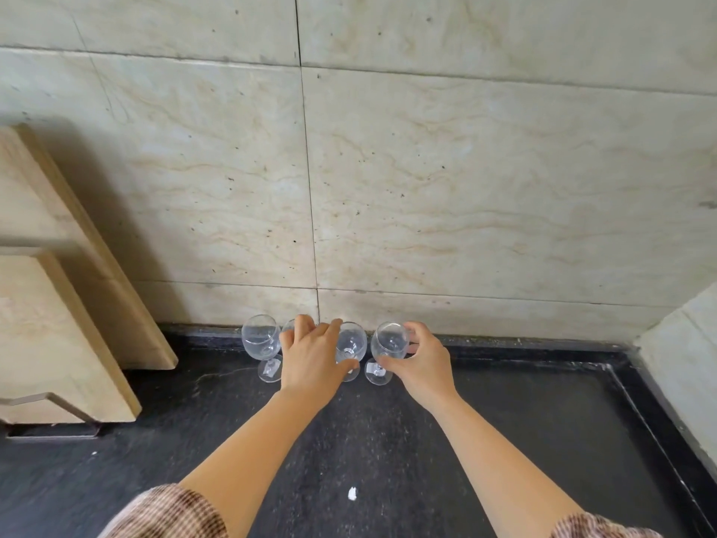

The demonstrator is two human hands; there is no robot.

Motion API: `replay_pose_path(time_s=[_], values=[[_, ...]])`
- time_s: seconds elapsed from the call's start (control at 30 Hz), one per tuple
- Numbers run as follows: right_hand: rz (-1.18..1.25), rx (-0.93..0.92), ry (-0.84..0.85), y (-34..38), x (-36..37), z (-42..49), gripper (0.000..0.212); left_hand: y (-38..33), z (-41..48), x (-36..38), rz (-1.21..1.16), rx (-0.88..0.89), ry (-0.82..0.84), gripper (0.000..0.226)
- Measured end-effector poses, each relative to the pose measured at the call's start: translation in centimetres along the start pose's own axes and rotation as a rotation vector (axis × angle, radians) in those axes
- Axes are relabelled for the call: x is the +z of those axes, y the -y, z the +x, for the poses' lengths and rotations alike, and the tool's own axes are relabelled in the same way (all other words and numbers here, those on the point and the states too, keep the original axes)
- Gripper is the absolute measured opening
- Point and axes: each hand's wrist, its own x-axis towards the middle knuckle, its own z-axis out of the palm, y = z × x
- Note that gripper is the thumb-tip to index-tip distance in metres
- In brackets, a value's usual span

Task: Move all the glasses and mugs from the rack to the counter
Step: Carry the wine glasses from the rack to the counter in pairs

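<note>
Several clear wine glasses stand upright in a row on the black counter (349,429), close to the marble wall. My right hand (421,363) wraps the bowl of the rightmost glass (389,339), thumb in front and fingers behind. My left hand (310,357) is around the glass beside it (352,341), index finger by the rim and thumb across the stem. Another glass (289,325) is mostly hidden behind my left hand. The leftmost glass (260,339) stands free. No rack or mug is in view.
Beige stone slabs (58,304) lean against the wall at the left. A raised black lip (636,405) borders the counter at the right, with a pale wall beyond. A small white scrap (352,493) lies on the counter near me.
</note>
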Motion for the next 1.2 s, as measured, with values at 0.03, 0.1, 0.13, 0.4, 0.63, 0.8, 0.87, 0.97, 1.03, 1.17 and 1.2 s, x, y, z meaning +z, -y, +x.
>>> replay_pose_path(time_s=[0.03, 0.1, 0.13, 0.4, 0.63, 0.8, 0.87, 0.97, 1.03, 1.17, 1.2], values=[[0.002, -0.001, 0.001, 0.0, 0.1, 0.1, 0.064, 0.0, 0.2, 0.0, 0.01, -0.006, 0.0, 0.069], [0.004, -0.007, 0.0, 0.0, 0.2, 0.3, 0.062, -0.2, 0.5, -0.1, 0.032, -0.011, 0.003, 0.069], [0.0, -0.013, 0.002, 0.1, 0.3, 0.4, 0.062, -0.2, 0.6, -0.2, 0.041, -0.013, 0.008, 0.069], [-0.077, -0.029, 0.04, 0.7, 0.7, 1.1, 0.063, -0.3, 1.4, -0.4, 0.073, -0.013, 0.04, 0.066], [-0.151, -0.002, 0.0, 0.9, 1.1, 0.2, 0.079, 0.0, 1.0, -1.3, 0.058, -0.016, 0.063, 0.074], [-0.193, -0.054, -0.126, 2.0, 0.9, -2.8, 0.058, 0.7, -2.2, -3.6, -0.057, -0.074, 0.02, 0.063], [-0.196, -0.071, -0.085, 3.0, 1.1, -4.7, 0.05, 1.1, -4.3, -4.7, -0.118, -0.088, 0.029, 0.055], [-0.228, -0.115, 0.001, 4.6, 2.3, -8.6, 0.049, 2.2, -8.7, -6.6, -0.188, -0.13, 0.039, 0.05], [-0.254, -0.153, 0.057, 5.8, 3.5, -11.7, 0.051, 3.4, -12.1, -7.9, -0.204, -0.176, 0.051, 0.05], [-0.279, -0.227, 0.165, 8.7, 6.7, -18.7, 0.053, 6.8, -20.0, -10.9, -0.297, -0.303, 0.022, 0.049], [-0.28, -0.251, 0.186, 9.4, 7.6, -20.7, 0.053, 7.8, -22.2, -11.8, -0.321, -0.334, -0.006, 0.047]])
